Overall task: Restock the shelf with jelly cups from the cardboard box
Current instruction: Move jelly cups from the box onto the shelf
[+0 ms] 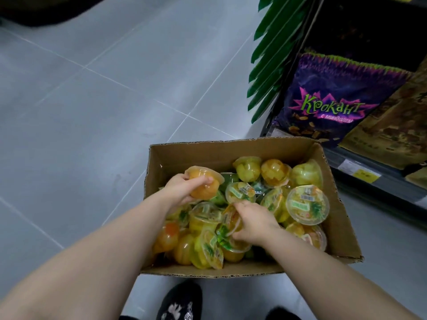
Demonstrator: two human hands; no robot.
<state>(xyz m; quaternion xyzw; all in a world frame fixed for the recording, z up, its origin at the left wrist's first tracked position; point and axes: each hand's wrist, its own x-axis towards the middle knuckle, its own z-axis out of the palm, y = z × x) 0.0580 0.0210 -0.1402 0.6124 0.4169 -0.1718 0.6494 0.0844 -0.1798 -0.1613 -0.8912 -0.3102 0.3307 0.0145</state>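
A: Which step rn?
B: Picking: left hand (182, 189) grips an orange jelly cup (204, 184) just above the pile in the cardboard box (231, 151); right hand (251, 221) curls round a second cup (225, 227) in the pile
A: Next?
B: Prob lift both w/o squashing, carry right to the shelf (369, 181)

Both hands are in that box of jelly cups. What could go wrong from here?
1. The left hand holds the orange clear-plastic jelly cup by its rounded side over the brown cardboard box; it could slip, likely back onto the pile.
2. The right hand grips a green-labelled jelly cup in a loose heap; pulling it may shift tilted neighbours.
3. With both hands full, a cup could drop on the grey tiled floor.
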